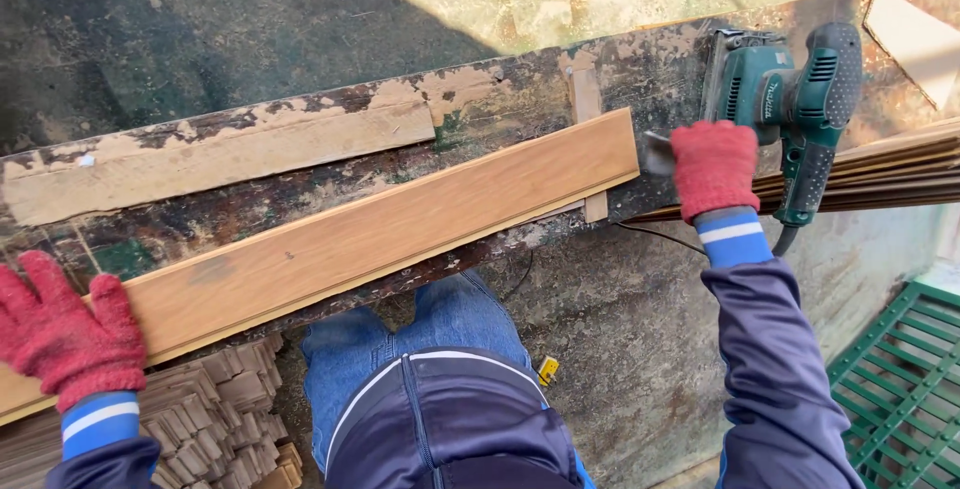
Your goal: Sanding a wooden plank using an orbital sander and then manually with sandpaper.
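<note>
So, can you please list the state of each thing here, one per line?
plank: flat on the workbench, bare wood
left hand: gloved, pressing the plank's end
right hand: gloved, beside the sander
sander: resting on bench
wood strips: stacked below

A long plank [380, 224] lies along the workbench [300, 109], running from the left hand [65, 334], which rests on its near end, toward the right hand [712, 167]. Just beyond the right hand sits a sander [790, 99], seemingly on stacked strips [890, 174]. Below the left hand lies a pile of wood pieces [220, 419].
</note>
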